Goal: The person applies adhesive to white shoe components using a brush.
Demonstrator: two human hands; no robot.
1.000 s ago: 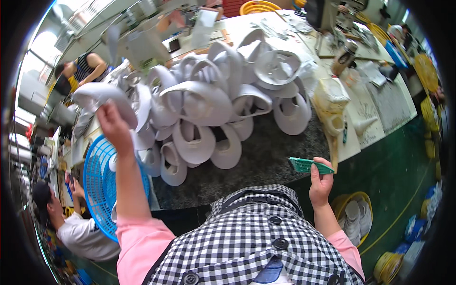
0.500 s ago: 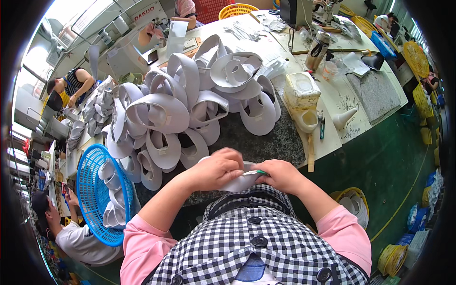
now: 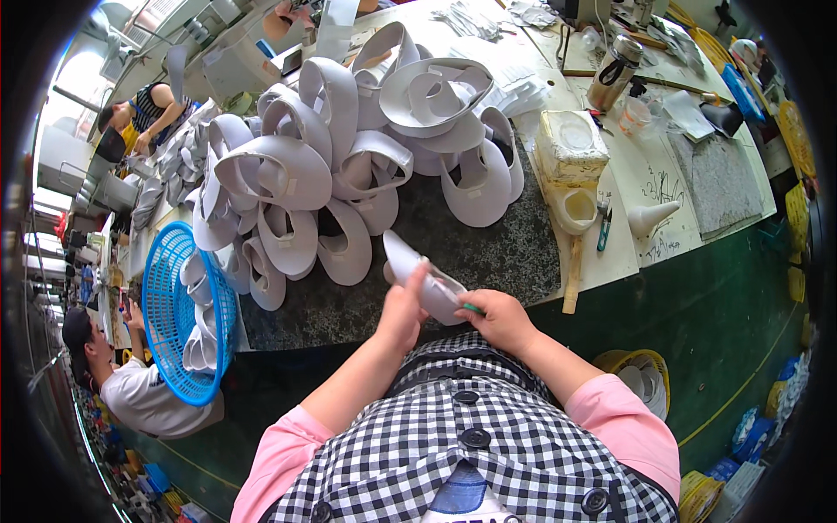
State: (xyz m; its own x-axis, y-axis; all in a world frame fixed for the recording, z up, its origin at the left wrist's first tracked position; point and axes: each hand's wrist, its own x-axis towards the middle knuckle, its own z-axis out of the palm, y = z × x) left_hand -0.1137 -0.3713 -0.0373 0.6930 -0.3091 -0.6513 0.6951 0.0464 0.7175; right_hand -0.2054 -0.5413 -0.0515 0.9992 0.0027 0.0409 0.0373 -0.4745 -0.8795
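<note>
A white shoe upper (image 3: 436,292) is held in front of my apron at the table's near edge. My left hand (image 3: 404,307) grips its side, with the thumb along the top edge. My right hand (image 3: 499,320) is closed round a small green tool (image 3: 473,309) at the upper's near end; most of the tool is hidden in the fingers, so its kind cannot be told. Beyond my hands lies a heap of similar white shoe uppers (image 3: 353,253), piled on the dark speckled mat (image 3: 488,261).
On the left stands a blue plastic basket (image 3: 218,349) with uppers inside. A white block-shaped container (image 3: 571,148), a small pot (image 3: 578,209), pliers (image 3: 604,228), a white cone (image 3: 652,218) and a flask (image 3: 615,74) stand right. A yellow basket (image 3: 667,383) is on the floor. Two people work at left.
The upper has been turned from lying crosswise to pointing up and away. My left hand has shifted its grip, moving to the upper's side. The whole view has shifted slightly.
</note>
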